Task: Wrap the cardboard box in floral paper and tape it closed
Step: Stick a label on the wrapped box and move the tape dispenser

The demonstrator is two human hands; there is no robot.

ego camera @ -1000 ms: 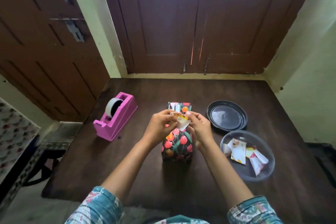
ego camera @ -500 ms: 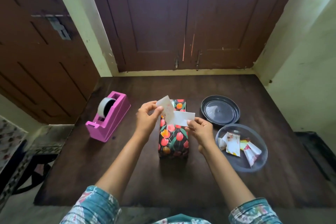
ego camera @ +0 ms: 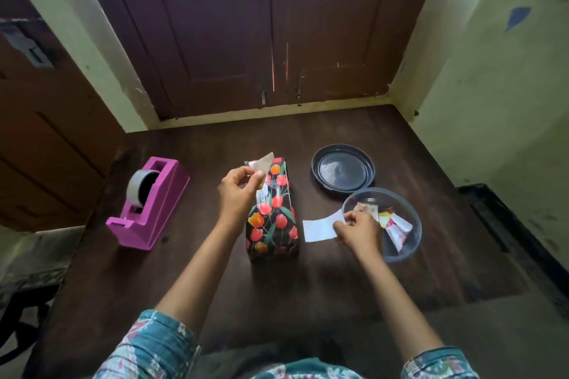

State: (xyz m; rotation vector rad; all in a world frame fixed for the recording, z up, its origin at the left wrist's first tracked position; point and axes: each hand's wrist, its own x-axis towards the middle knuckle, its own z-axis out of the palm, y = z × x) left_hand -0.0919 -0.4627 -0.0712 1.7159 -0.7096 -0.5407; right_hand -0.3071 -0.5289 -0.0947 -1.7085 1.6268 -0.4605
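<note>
Both arms are reaching forward; the left hand [ego camera: 238, 191] is pinching something up high, the right hand [ego camera: 358, 229] pinching lower.

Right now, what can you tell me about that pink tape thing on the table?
The pink tape dispenser sits on the dark wooden table, to the person's left of the floral-wrapped box. It looks like glossy moulded plastic: a long, heavy base with a raised back holding a greyish roll of tape upright in its slot, and a lower front end nearest the person. It stands flat and angled. Neither hand touches it; the left hand is beside the box.
</note>
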